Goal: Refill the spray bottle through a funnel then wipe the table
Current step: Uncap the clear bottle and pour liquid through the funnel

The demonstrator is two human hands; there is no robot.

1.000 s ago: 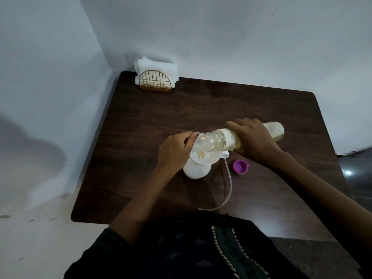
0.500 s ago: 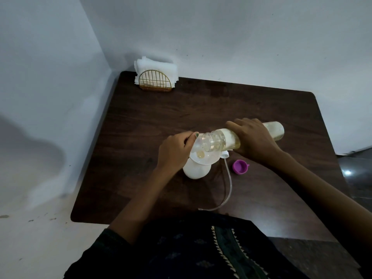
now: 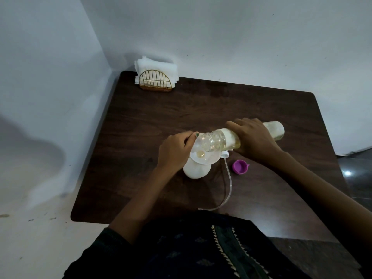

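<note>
A white spray bottle (image 3: 196, 171) stands mid-table with a clear funnel (image 3: 203, 156) set in its neck. My left hand (image 3: 175, 151) grips the funnel's left rim. My right hand (image 3: 254, 140) holds a clear refill bottle (image 3: 219, 140) tipped on its side, mouth over the funnel; yellowish liquid lies in it and a little pools in the funnel. The spray head's white cap and dip tube (image 3: 228, 186) lie on the table just right of the spray bottle.
A purple cap (image 3: 239, 167) lies right of the spray bottle. A gold wire holder with white napkins (image 3: 157, 78) stands at the far left corner of the dark wooden table (image 3: 221, 101). White walls close the left and far sides.
</note>
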